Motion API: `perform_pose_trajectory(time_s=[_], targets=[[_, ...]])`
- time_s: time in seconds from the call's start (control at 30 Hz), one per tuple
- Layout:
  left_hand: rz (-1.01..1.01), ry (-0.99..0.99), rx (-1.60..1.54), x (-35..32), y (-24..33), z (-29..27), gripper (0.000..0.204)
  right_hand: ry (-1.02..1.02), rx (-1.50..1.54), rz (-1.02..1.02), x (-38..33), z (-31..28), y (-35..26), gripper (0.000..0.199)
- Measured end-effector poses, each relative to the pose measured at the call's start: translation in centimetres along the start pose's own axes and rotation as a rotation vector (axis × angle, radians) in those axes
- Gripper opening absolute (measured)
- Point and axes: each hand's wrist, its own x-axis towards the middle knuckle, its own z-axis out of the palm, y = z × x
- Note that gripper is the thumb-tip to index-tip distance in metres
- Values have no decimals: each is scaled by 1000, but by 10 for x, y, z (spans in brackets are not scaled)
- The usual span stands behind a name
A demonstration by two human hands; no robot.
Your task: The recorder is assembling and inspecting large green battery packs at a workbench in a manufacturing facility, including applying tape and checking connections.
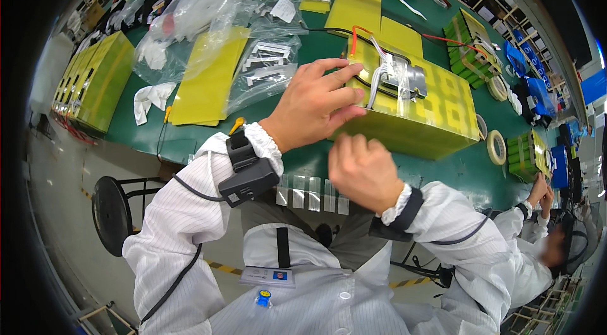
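Observation:
A large battery pack (pixel 411 136) wrapped in yellow-green sheet lies on the bench in front of me. On its top are a bundle of white wires (pixel 379 75), red and black leads, and a dark part (pixel 414 82) under clear tape. My left hand (pixel 319 101) rests on the pack's left end, fingers spread and fingertips touching near the wires. Just in front of the pack's near left corner is my right hand (pixel 363 170), curled closed and slightly blurred. Whatever its fingers may hold is hidden.
Left of the pack lie yellow sheets (pixel 205 85) and clear bags of parts (pixel 269 60). More packs stand at the far left (pixel 95 82) and right (pixel 471 47). Tape rolls (pixel 496 147) sit at right. Clear strips (pixel 314 192) hang along the near edge. A co-worker's hands (pixel 539 192) touch another pack.

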Motion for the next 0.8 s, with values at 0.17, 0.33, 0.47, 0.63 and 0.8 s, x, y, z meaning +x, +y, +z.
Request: perform_pose_trajectory(time_s=[0.17,0.33,0.47,0.63,0.8], targets=[[-1,-24,-44,0,2,3,33,24,266,40,-19,-8,-12,15],[10,-17,-80,-2,-7,5,34,173,356,124,-29,-18,13,25],[-31,-31,-69,-4,-3,5,34,412,401,335,-60,-23,61,31],[-63,-47,-53,-6,-1,6,37,390,248,587,-92,-16,108,44],[-69,-76,-48,-10,-2,6,41,437,276,585,-84,-5,116,48]])
